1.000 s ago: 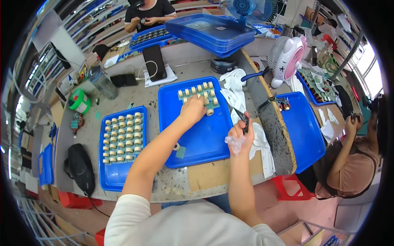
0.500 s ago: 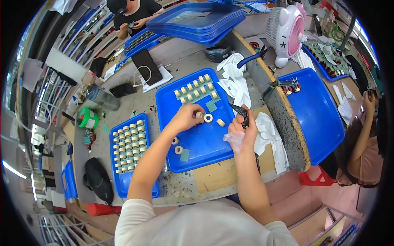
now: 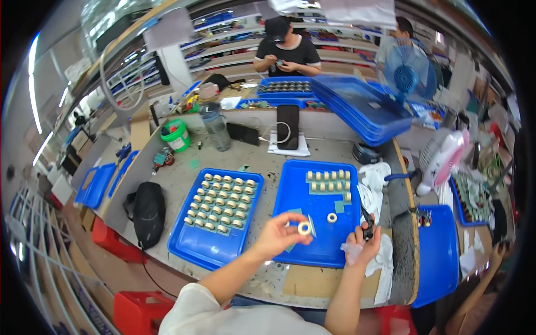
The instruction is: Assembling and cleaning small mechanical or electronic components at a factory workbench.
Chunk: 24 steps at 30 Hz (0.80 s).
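Twelve cream rings (image 3: 330, 186) stand in the far right part of the right-hand blue tray (image 3: 285, 195), six in the back row, five in the next and one in front, while another, the loose ring (image 3: 328, 218), lies nearer the worker beside a single green square (image 3: 339, 206). Well over thirty more, too closely packed for an exact count, fill the second blue tray (image 3: 215, 248) to the left. The worker's left hand (image 3: 279, 234) pinches one held ring (image 3: 301, 228) between thumb and fingertips above the right-hand tray, a thin pale-green piece (image 3: 312, 226) seen nearly edge-on against it. The fingers of the right hand (image 3: 365, 248) are curled around a black hand tool (image 3: 368, 228), with crinkled, translucent plastic wrap (image 3: 352, 252) at the thumb side. The rings are squat, smooth-looking and round-holed; the trays are glossy with raised rims, set on a scuffed grey bench beside rumpled white cloth (image 3: 373, 177) and a flat brown cardboard sheet (image 3: 315, 282). Half a second earlier, the left hand was low among loose rings and the view showed less of the co-worker (image 3: 287, 53) across the bench.
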Tool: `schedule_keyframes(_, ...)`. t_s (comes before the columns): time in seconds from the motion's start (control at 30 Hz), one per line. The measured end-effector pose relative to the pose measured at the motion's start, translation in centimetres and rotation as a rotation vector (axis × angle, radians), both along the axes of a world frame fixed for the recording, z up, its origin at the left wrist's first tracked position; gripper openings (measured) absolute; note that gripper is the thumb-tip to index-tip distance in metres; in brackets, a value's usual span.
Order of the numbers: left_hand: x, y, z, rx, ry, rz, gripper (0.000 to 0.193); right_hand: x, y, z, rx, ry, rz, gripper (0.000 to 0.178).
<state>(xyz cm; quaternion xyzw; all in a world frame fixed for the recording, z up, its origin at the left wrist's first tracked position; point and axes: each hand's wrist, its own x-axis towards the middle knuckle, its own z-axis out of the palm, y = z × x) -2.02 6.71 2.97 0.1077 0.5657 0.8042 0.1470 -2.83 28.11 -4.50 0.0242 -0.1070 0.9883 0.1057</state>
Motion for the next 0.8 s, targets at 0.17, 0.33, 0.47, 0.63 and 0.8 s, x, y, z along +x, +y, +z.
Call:
schedule_keyframes(0.17,3.6,-2.0,-1.7,0.367,-0.172,-0.048,0.031,-0.2,-0.4,-1.0,-0.003,0.025,0.062,0.034)
schedule_keyframes(0.33,5.2,-3.0,-1.0,0.63,-0.296,-0.073,0.029,2.0,-2.0,1.4,0.039,-0.015,0.029,0.029)
schedule_keyframes(0.47,5.4,-3.3,0.4,0.588,-0.2,-0.009,0.032,5.1,-5.5,6.2,0.554,-0.196,-0.234,0.021)
schedule_keyframes(0.63,5.4,-3.1,0.5,0.69,-0.336,-0.047,0.032,7.5,-7.9,6.7,0.862,-0.222,-0.533,0.018)
schedule_keyframes(0.8,5.5,-2.7,0.3,0.702,-0.345,0.016,0.019,10.0,-10.0,7.8,1.028,-0.15,-0.798,0.02)
